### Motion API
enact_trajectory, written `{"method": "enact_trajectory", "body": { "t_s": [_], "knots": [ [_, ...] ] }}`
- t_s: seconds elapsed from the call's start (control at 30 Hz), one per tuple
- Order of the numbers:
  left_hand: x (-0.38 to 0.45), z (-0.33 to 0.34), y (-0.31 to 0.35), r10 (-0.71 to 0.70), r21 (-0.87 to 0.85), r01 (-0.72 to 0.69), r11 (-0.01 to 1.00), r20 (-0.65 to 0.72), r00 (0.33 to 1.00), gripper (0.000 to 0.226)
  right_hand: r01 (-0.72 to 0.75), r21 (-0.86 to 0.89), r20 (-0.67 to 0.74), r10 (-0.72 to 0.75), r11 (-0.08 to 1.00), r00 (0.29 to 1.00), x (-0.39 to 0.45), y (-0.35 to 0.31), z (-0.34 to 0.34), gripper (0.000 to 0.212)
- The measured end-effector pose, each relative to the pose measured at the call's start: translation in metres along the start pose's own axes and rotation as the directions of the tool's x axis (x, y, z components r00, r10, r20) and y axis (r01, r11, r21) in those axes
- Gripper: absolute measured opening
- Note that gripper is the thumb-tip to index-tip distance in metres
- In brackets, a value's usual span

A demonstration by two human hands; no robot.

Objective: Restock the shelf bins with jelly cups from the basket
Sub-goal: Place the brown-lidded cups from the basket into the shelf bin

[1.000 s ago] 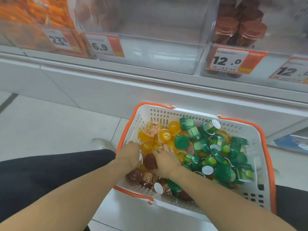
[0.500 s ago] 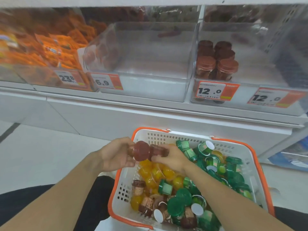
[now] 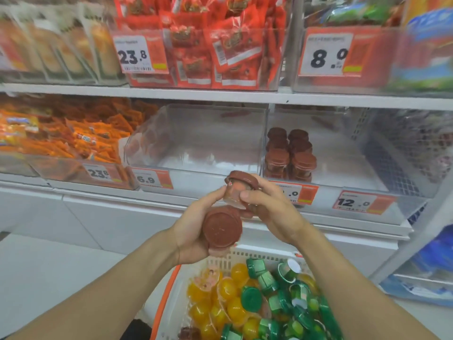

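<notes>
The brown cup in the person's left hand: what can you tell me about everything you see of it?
The brown jelly cup is a small round tub, seemingly plastic, with a flat brown lid turned toward the camera, so it lies tipped on its side. The left hand grips it from the left, fingers curled round its body. It is held above the basket's far rim, in front of the shelf, just below a second brown cup pinched in the right hand.

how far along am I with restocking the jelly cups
Early on. Done: a small block of brown jelly cups already stands in the right bin. In hand: your left hand holds one brown cup and your right hand holds another, both raised toward the shelf. Left: the middle bin looks empty, and the basket still holds many yellow cups and green cups.
</notes>
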State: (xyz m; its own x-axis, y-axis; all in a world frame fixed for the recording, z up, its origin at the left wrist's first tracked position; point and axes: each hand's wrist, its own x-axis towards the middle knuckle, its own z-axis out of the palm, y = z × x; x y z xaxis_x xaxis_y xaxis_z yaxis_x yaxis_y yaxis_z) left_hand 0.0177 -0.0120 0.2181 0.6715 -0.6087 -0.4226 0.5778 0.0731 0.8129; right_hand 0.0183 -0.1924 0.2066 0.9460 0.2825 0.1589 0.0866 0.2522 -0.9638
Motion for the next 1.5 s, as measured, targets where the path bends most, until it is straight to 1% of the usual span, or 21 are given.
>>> {"method": "enact_trajectory", "body": {
  "t_s": [0.07,0.13,0.2,0.27,0.33,0.43,0.53,0.6,0.67,0.77,0.87,0.97,1.07,1.2,1.37,1.43,1.5],
  "knots": [
    [0.0,0.01,0.017,0.096,-0.015,-0.096,0.995,-0.005,0.995,0.059,0.024,-0.081,-0.003,-0.024,0.996,1.0,0.01,-0.026,-0.002,0.046],
    [0.003,0.019,0.03,0.181,-0.033,-0.181,0.983,-0.025,0.983,0.049,0.018,-0.233,0.008,-0.016,0.972,1.0,0.018,-0.05,-0.01,0.048],
    [0.007,0.027,0.037,0.239,-0.01,-0.24,0.971,-0.041,0.97,0.044,0.004,-0.356,0.032,0.009,0.935,0.999,0.021,-0.07,-0.021,0.049],
    [0.014,0.034,0.039,0.267,0.025,-0.266,0.964,-0.054,0.962,0.044,-0.014,-0.361,0.014,0.02,0.933,1.0,0.017,-0.082,-0.032,0.05],
    [0.022,0.041,0.039,0.274,0.022,-0.273,0.962,-0.072,0.959,0.042,-0.01,-0.347,-0.072,-0.016,0.938,0.997,0.013,-0.086,-0.039,0.046],
    [0.035,0.051,0.037,0.273,0.017,-0.273,0.962,-0.079,0.959,0.045,0.023,-0.353,-0.178,-0.091,0.935,0.98,0.013,-0.086,-0.046,0.033],
    [0.047,0.051,0.032,0.23,0.028,-0.228,0.973,-0.12,0.966,0.046,-0.03,-0.327,-0.238,-0.051,0.944,0.97,0.02,-0.087,-0.058,0.03],
    [0.052,0.049,0.027,0.185,0.018,-0.185,0.983,-0.185,0.965,0.045,-0.1,-0.327,-0.313,-0.008,0.94,0.95,0.024,-0.089,-0.068,0.018],
    [0.054,0.045,0.022,0.151,0.007,-0.154,0.988,-0.243,0.958,0.04,-0.161,-0.401,-0.405,-0.017,0.902,0.914,0.029,-0.088,-0.081,0.011],
    [0.057,0.041,0.018,0.115,-0.013,-0.124,0.992,-0.294,0.949,0.035,-0.265,-0.579,-0.484,-0.063,0.771,0.873,0.038,-0.081,-0.096,0.014],
    [0.056,0.039,0.018,0.111,-0.019,-0.121,0.992,-0.29,0.951,0.035,-0.368,-0.691,-0.502,-0.047,0.622,0.864,0.041,-0.071,-0.1,0.025],
    [0.055,0.038,0.019,0.104,-0.02,-0.115,0.993,-0.295,0.95,0.033,-0.409,-0.739,-0.505,-0.039,0.535,0.862,0.042,-0.066,-0.097,0.026],
    [0.055,0.037,0.018,0.095,-0.014,-0.104,0.994,-0.297,0.95,0.028,-0.425,-0.735,-0.51,-0.018,0.528,0.86,0.045,-0.068,-0.095,0.023],
    [0.053,0.035,0.018,0.083,0.0,-0.087,0.996,-0.308,0.948,0.025,-0.445,-0.754,-0.476,0.067,0.483,0.877,0.046,-0.067,-0.092,0.02],
    [0.051,0.033,0.02,0.072,-0.012,-0.08,0.997,-0.317,0.946,0.025,-0.443,-0.746,-0.456,0.103,0.497,0.884,0.046,-0.069,-0.093,0.015],
    [0.052,0.033,0.02,0.071,-0.019,-0.081,0.997,-0.321,0.944,0.024,-0.442,-0.767,-0.453,0.096,0.465,0.887,0.046,-0.069,-0.093,0.008],
    [0.052,0.033,0.02,0.071,-0.03,-0.085,0.996,-0.321,0.944,0.023,-0.441,-0.791,-0.455,0.075,0.423,0.887,0.045,-0.068,-0.091,0.009]
  ]
}}
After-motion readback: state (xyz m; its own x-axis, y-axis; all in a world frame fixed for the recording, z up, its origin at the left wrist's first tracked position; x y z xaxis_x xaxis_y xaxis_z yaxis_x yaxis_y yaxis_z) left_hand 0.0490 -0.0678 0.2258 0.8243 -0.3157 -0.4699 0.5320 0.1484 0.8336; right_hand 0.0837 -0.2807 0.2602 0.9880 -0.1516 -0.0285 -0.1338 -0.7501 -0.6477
